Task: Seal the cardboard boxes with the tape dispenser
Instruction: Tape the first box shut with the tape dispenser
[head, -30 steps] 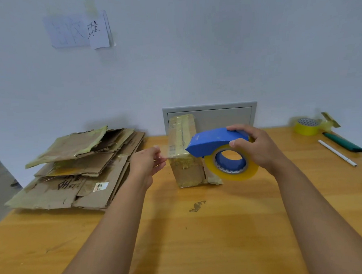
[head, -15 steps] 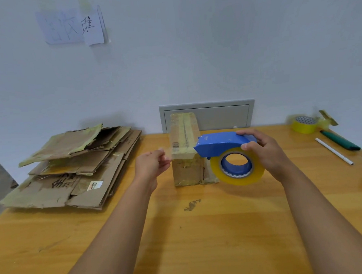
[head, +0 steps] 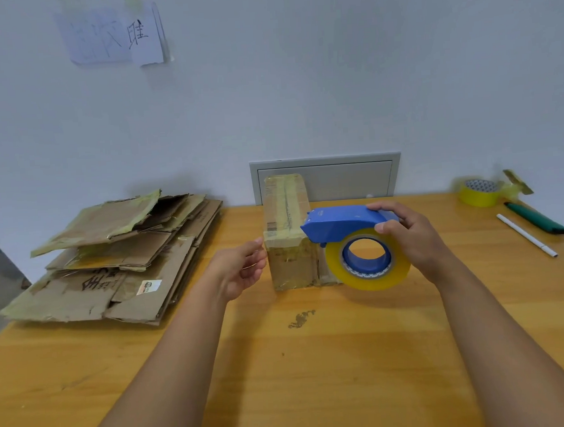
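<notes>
- Right hand [head: 414, 241]: grip closed over the blue tape dispenser [head: 344, 222], fingers across its top, thumb on the near side; yellowish tape roll [head: 367, 261] hung below.
- Dispenser's front end is held at the near right top edge of the cardboard box [head: 288, 232]; actual contact cannot be told.
- Left hand [head: 241, 268]: grip loosely open, nothing held, fingertips just beside the box's left face.
- Box is seen upright at mid-bench [head: 316, 359], already taped along its top.
- Flattened cardboard stack [head: 118, 259] is noted at left.
- Far right: yellow tape roll [head: 479, 193], green marker [head: 535, 217], white pen [head: 526, 239].
</notes>
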The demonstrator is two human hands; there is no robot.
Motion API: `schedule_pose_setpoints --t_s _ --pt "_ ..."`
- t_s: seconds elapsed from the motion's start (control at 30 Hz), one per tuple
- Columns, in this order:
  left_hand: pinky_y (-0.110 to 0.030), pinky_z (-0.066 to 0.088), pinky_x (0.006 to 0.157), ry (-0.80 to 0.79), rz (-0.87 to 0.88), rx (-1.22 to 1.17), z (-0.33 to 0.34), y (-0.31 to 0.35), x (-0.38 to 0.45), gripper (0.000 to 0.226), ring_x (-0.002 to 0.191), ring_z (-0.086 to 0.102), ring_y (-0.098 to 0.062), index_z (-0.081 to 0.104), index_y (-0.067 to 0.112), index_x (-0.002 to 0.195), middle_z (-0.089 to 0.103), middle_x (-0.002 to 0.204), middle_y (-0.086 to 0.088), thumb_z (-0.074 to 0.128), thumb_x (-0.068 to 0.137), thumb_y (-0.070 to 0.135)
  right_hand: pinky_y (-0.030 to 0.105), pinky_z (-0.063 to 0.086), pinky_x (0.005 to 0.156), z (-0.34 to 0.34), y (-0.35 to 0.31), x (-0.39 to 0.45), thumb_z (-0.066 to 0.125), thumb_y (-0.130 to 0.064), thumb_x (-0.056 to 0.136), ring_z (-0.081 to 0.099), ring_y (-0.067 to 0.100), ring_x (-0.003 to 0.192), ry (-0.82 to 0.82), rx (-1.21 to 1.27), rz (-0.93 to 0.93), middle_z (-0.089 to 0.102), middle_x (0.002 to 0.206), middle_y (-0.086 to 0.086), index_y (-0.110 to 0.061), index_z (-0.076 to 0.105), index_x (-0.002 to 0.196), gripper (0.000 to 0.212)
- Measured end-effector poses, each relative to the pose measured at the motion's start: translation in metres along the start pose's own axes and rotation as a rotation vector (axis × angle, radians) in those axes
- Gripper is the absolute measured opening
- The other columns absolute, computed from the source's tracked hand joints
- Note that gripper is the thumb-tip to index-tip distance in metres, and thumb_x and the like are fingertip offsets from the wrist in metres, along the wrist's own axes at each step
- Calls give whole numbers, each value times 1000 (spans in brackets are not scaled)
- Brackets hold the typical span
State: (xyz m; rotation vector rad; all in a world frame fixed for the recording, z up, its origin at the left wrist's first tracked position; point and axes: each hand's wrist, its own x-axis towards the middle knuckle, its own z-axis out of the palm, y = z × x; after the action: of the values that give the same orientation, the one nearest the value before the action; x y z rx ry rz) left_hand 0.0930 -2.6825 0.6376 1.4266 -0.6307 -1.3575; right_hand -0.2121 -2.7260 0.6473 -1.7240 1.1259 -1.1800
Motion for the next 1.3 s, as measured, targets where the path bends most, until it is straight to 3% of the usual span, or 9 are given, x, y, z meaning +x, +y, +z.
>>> schedule_pose_setpoints --t_s 0.2,0.33,0.43,0.5,0.6,0.73,0.93,1.17,1.3 --pt "-26 54 53 62 34 436 -7 6 -2 47 56 63 -12 65 2 101 73 73 -6 68 89 48 25 49 74 1 -1 0 58 -39 76 64 13 94 20 -7 -6 64 111 -13 -48 66 108 33" --pt "-38 59 78 307 446 572 -3 0 -4 22 90 66 -16 64 15 104 69 104 -2 64 94 35 26 49 76 3 -2 0 59 -40 76 63 14 96 17 -5 -12 64 113 -11 -47 66 108 34" --pt "-11 50 61 194 648 569 18 -1 -13 42 97 57 1 53 30 136 56 123 14 60 94 32 24 48 75 8 -1 -1 59 -39 77 63 13 96 24 9 -16 63 114 -12 -46 66 108 34" --pt "-17 54 79 77 665 762 31 -11 -12 63 116 54 -6 38 38 148 45 139 14 65 91 35 25 48 75 9 -1 -3 59 -39 77 63 13 95 28 20 -13 64 113 -11 -47 66 108 33" --pt "-40 43 106 117 710 1133 40 -29 -6 78 143 33 -21 30 42 150 13 163 9 73 85 45 26 50 75 10 0 -6 60 -40 76 63 15 94 30 32 -8 64 111 -10 -48 66 107 32" --pt "-43 48 98 294 728 1180 52 -37 3 80 137 38 -28 37 39 140 15 161 6 75 74 63 27 51 77 14 -2 -8 62 -39 76 64 16 95 37 47 -12 64 111 -9 -46 66 107 32" --pt "-42 46 87 453 808 1245 56 -38 13 61 112 52 -35 43 27 128 27 154 -4 65 80 58 24 48 79 20 -6 -9 67 -42 72 64 12 95 11 55 -14 64 113 -10 -50 67 106 34" --pt "-53 17 113 562 901 1295 41 -38 19 58 146 20 -34 54 29 122 41 147 -2 63 76 62 22 49 81 29 -9 -12 69 -54 69 61 8 100 -72 1 -43 58 121 -14 -55 61 111 42" --pt "-49 20 114 546 1010 1336 30 -37 22 55 143 32 -23 56 24 123 52 142 0 59 81 60 24 50 83 31 -10 -12 70 -48 73 60 9 102 -98 -14 -53 57 120 -17 -56 61 111 41"
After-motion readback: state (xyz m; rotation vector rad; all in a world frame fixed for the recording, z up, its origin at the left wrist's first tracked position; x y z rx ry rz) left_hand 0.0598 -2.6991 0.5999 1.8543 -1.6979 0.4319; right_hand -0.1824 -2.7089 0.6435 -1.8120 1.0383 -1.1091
